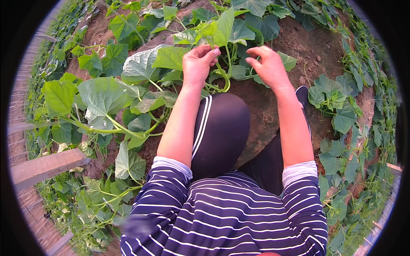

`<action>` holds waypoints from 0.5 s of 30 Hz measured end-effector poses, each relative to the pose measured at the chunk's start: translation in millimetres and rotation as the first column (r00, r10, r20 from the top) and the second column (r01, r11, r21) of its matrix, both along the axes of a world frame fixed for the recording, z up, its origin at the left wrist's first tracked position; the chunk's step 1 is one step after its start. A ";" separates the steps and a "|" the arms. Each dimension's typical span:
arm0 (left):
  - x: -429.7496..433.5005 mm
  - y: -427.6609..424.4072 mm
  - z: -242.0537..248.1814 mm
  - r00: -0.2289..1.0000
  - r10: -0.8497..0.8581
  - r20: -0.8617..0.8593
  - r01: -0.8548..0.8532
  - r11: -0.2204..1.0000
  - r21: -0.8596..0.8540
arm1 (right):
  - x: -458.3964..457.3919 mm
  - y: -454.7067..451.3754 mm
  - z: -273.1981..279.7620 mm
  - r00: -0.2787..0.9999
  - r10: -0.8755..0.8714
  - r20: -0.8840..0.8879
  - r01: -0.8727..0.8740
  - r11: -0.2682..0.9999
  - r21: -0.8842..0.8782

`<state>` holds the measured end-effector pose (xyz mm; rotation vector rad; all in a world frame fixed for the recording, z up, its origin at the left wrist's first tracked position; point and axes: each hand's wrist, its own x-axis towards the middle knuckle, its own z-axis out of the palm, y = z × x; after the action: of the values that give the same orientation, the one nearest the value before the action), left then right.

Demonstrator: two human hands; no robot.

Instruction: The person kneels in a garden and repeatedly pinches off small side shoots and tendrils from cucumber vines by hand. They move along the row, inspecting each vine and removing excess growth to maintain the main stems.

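Between thumb and fingertips, my left hand pinches the upper stem of a leafy green vine, which looks like a cucumber plant. A pale young leaf stands up just above those fingers. To the right of the stem, my right hand hovers with thumb and fingers apart and nothing visible in it. Behind it a small leaf shows at the wrist. The vine's base curves down near my bent knee, where leaves partly hide it.
Broad leaves and a thick trailing stem spread at my left. A wooden beam juts in from the left edge. Bare brown soil lies between the plants, and a separate leafy plant grows at right beside my shoe.
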<state>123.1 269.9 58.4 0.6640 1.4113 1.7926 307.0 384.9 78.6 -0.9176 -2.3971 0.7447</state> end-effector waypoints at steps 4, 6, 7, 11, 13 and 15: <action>1.8 1.2 -2.1 1.000 -0.009 0.011 0.008 0.999 0.042 | -45.4 -39.1 -31.9 0.996 0.078 -0.050 -0.092 0.912 -0.400; 0.9 0.3 -2.3 1.000 0.014 0.016 -0.015 0.997 0.078 | -55.5 -41.2 -40.8 0.998 0.003 -0.059 -0.026 0.920 -0.391; 0.5 -1.5 -2.0 0.996 0.091 0.001 -0.091 0.992 0.090 | -58.7 -38.7 -45.4 0.995 -0.020 -0.101 -0.020 0.925 -0.379; -7.1 -5.9 -9.1 0.962 0.240 -0.128 -0.250 0.966 -0.068 | -72.2 -24.9 -54.1 0.978 -0.072 -0.196 -0.018 0.907 -0.422; 2.8 -1.4 -5.7 0.998 0.060 0.002 -0.057 0.963 -0.265 | -76.4 -21.5 -57.4 0.982 -0.049 -0.181 -0.039 0.890 -0.454; 0.4 3.9 -26.4 0.975 -0.141 0.170 0.182 0.950 -0.255 | -78.3 -22.7 -49.3 0.997 -0.030 -0.064 0.000 0.907 -0.422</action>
<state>123.5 273.8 32.0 0.4766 1.4216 1.4574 228.7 362.2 29.3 -1.0507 -2.2018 1.3017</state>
